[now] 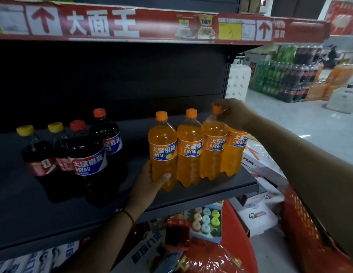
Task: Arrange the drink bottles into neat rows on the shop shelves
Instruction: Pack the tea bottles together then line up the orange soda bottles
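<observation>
Several orange Dayao bottles stand in a row near the right end of the dark shelf (221, 186). My left hand (150, 184) grips the lower body of the leftmost orange bottle (162, 148). My right hand (233, 113) closes over the necks at the right end of the row, on the third orange bottle (213, 142), with the rightmost orange bottle (233, 150) partly hidden behind it. The second orange bottle (189, 146) stands between, untouched. Further left, two dark Dayao bottles (87, 154) with red caps and two dark cola bottles (37, 152) with yellow caps stand in a loose cluster.
A red price strip (132, 26) edges the shelf above. A red basket (301, 229) hangs on my right forearm. Boxes and packets (207, 219) fill the space below the shelf. Stacked drink packs (290, 75) stand on the floor at the far right.
</observation>
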Demonstrator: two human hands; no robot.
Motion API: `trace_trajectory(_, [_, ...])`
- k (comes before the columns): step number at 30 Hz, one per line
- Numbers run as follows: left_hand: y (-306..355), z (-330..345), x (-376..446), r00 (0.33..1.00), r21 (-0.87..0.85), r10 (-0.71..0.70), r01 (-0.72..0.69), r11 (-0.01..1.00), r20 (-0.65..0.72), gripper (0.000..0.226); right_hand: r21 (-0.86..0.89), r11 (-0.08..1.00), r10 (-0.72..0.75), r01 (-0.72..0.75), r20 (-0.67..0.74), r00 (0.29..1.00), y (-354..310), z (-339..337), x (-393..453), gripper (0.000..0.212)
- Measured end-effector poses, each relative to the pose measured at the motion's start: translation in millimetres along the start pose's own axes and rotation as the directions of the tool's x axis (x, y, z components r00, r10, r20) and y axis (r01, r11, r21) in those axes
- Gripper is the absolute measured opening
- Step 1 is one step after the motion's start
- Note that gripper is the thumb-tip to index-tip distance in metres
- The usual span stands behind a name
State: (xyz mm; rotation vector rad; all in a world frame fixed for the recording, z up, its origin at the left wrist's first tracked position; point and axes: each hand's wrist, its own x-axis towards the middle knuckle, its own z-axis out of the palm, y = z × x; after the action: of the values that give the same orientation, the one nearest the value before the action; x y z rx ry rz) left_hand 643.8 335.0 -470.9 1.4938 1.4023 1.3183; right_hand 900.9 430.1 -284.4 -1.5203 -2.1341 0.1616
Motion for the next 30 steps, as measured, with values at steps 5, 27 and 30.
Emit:
trace_trajectory(5, [2.9,-0.9,-1.5,1.000,0.020,-0.009,0.009,1.000,-0.002,0.045,0.001,1.000,0.015,-0.015,-0.016,1.000,1.8,4.7,-0.4,0.050])
trace_trajectory(27, [0.2,-129.8,-49.0,0.878,0.163,0.053,0.029,0.986,-0.476,0.092,0.508,0.861,-0.158,0.038,0.195,0.968,-253.9,145.3,49.7,0.045])
trace_trajectory(30, [-13.7,-135.1,-48.0,0.900,0.126,-0.011,0.073,0.989,-0.436,0.089,0.502,0.862,-0.188,0.063,0.201,0.961,-252.5,153.3,46.4,0.038])
